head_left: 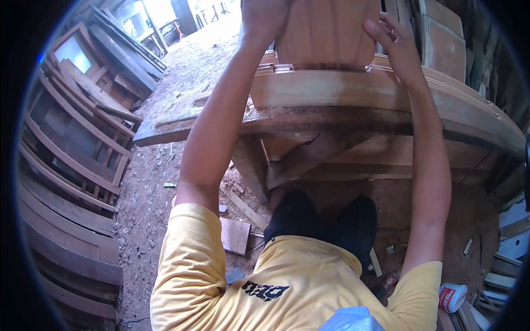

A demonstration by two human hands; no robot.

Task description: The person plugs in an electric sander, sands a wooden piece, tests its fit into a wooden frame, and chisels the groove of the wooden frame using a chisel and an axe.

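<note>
A wooden panel stands upright at the top centre, its lower end at the grooved wooden pieces on the workbench. At the panel's left edge is my left hand, closed on it, its fingertips hidden by the frame's top and the wood. My right hand holds the right edge, with the thumb over the face and the other fingers curled beside the edge. A thick pale board lies along the bench's near side, below the panel.
Wooden frames lean in rows at the left. More panels stand at the back right. Shavings cover the floor, with a square wood offcut near my legs. A white tub sits at the lower right.
</note>
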